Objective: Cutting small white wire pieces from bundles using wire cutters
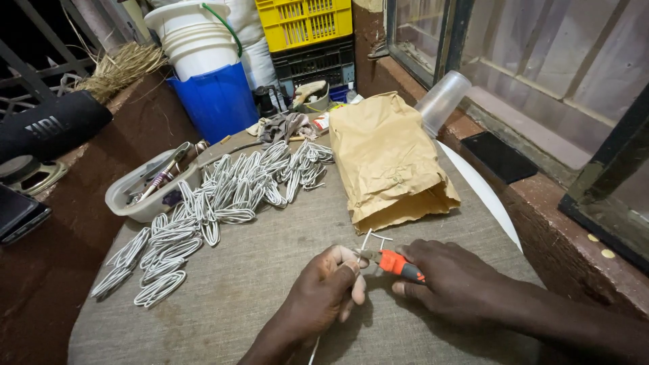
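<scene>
A round table (270, 270) with grey cloth stands near. On the right, a reddish-brown ledge (541, 203) runs under a dark-framed window (541, 61). Far behind stand a yellow crate (304, 23) and a blue bucket (216, 101).

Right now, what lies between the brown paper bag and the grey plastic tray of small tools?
In the head view, a spread of white bent-wire coils lies on the cloth between the bag and the tray.
</scene>
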